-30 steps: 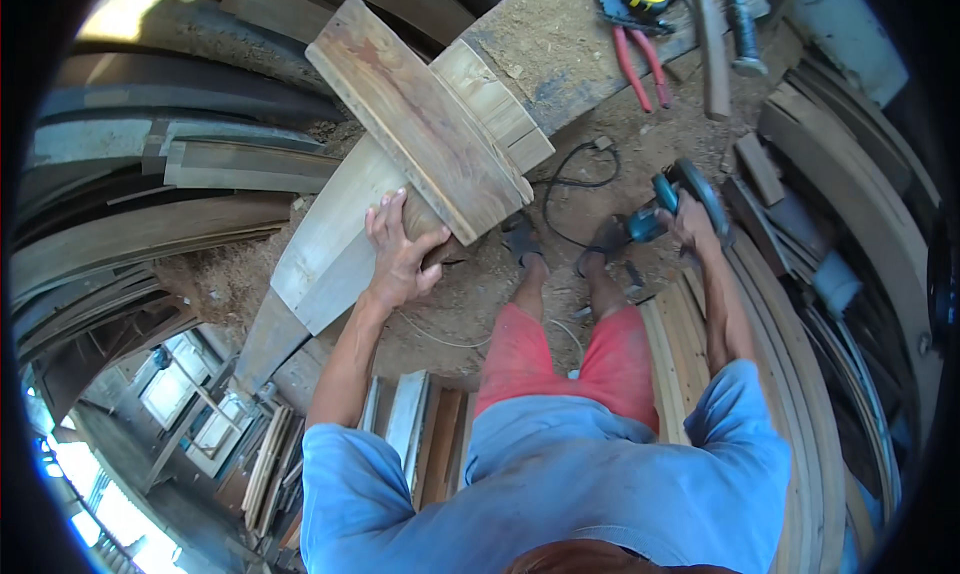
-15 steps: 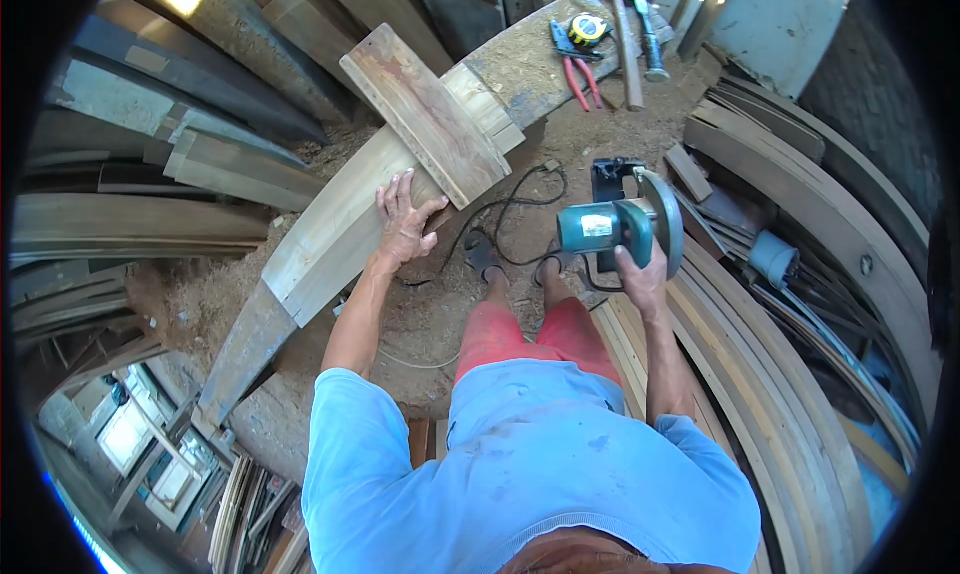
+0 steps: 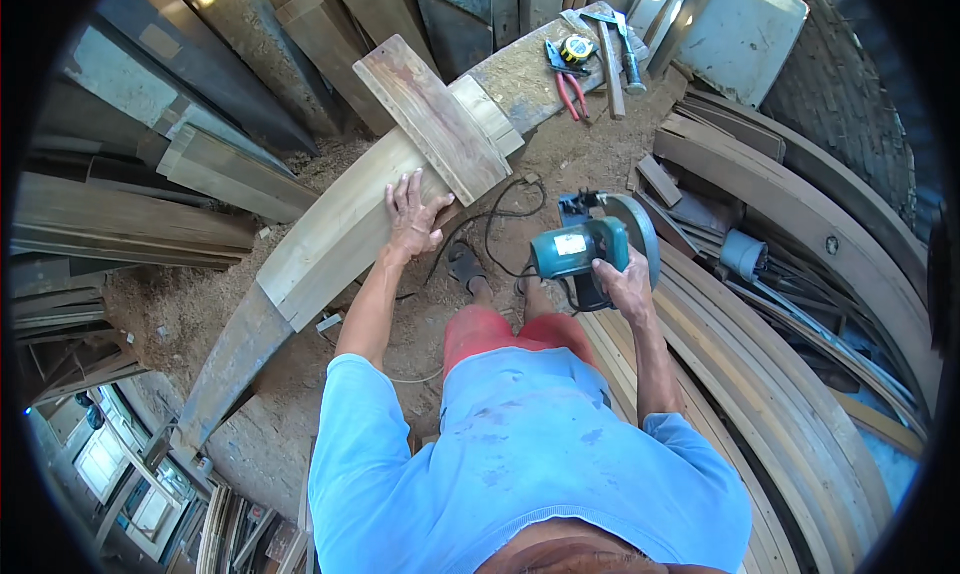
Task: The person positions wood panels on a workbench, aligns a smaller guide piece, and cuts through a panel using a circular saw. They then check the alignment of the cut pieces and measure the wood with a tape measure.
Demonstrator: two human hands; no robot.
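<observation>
My right hand is closed around the rear handle of a green circular saw. It holds the saw in the air to the right of my legs, with the round guard on the right side. Spread fingers of my left hand lie on a long pale board, close to the lower end of a shorter brown plank. That plank lies crosswise over the board. Beneath them runs a worn, dusty beam serving as a support.
Red-handled pliers, a yellow tape measure, a hammer and a wooden-handled tool lie at the beam's far end. A black cord loops over the sawdust-covered ground. Stacked boards line the right; timber leans at left.
The saw in my right hand has come down a little toward my body. My left hand stays on the board. The whole view has shifted slightly.
</observation>
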